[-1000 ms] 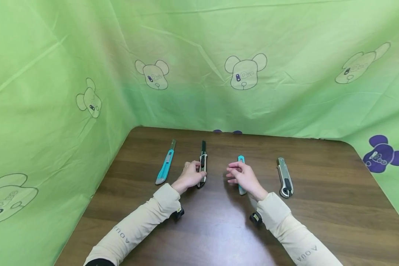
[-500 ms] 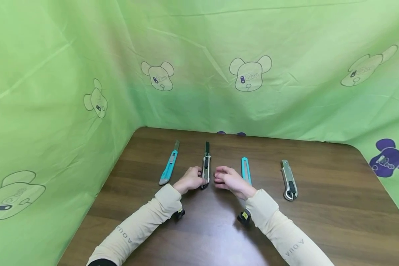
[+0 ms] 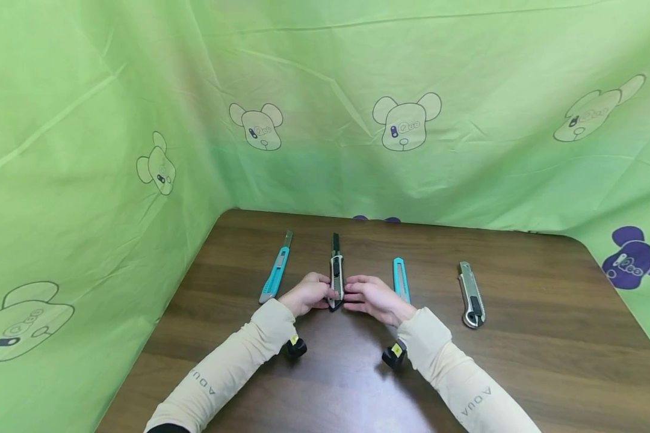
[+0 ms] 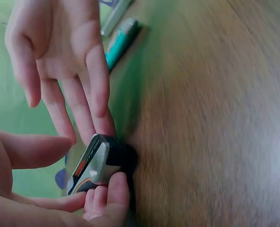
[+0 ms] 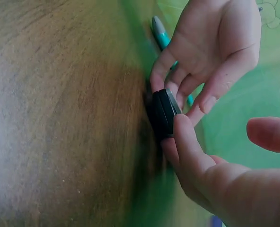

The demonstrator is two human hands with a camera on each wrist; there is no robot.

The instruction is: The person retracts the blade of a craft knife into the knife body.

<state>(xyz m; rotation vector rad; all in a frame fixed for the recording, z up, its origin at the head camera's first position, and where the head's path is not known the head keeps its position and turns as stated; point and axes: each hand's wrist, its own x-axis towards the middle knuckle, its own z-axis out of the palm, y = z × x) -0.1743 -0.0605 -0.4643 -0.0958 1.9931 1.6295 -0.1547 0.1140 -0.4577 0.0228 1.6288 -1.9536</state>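
A black and silver box cutter [image 3: 336, 267] lies on the table, its dark end pointing away. My left hand [image 3: 307, 293] touches its left side near the rear end. From the other side, my right hand [image 3: 376, 298] reaches in, its extended fingertips at the cutter's right edge. Both wrist views show fingers against the box cutter [image 4: 98, 165] from two sides, with each thumb raised off it. To the left lies a blue box cutter [image 3: 275, 273] with a grey end. Another blue box cutter [image 3: 401, 278] is partly hidden behind the right hand.
Farther right rests a silver-grey box cutter [image 3: 471, 296]. Everything lies on a brown wooden table [image 3: 547, 337]. Green cloth [image 3: 314, 72] with bear drawings hangs behind the table and along its left side.
My right hand has moved left, from above the right-hand blue box cutter to the black and silver one. My left hand has stayed beside that cutter. The view has shifted slightly.
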